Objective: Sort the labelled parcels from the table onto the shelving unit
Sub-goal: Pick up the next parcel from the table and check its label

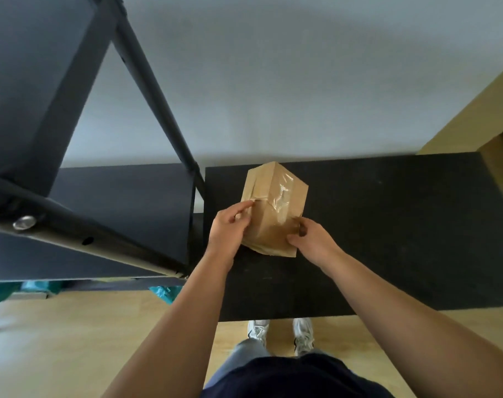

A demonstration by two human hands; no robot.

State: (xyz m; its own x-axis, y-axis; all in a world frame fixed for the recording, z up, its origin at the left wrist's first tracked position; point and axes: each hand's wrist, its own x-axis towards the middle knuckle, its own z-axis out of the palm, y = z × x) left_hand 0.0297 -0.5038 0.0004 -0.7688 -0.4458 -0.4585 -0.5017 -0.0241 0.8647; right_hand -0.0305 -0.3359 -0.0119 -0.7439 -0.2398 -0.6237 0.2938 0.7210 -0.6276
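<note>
A brown paper-wrapped parcel point(274, 205) with clear tape across its top stands on the black table point(388, 225), near the table's left end. My left hand point(228, 228) presses against the parcel's left side, fingers curled onto its top edge. My right hand point(309, 239) grips the parcel's lower right side. No label shows on the faces turned to me. The black shelving unit point(124, 214) stands directly to the left of the table, its dark shelf level with the tabletop.
A black diagonal frame bar of the shelving point(155, 93) and an upper shelf point(29, 81) loom close at the top left. Teal items point(164, 293) lie on the wooden floor under the shelving. A white wall is behind the table.
</note>
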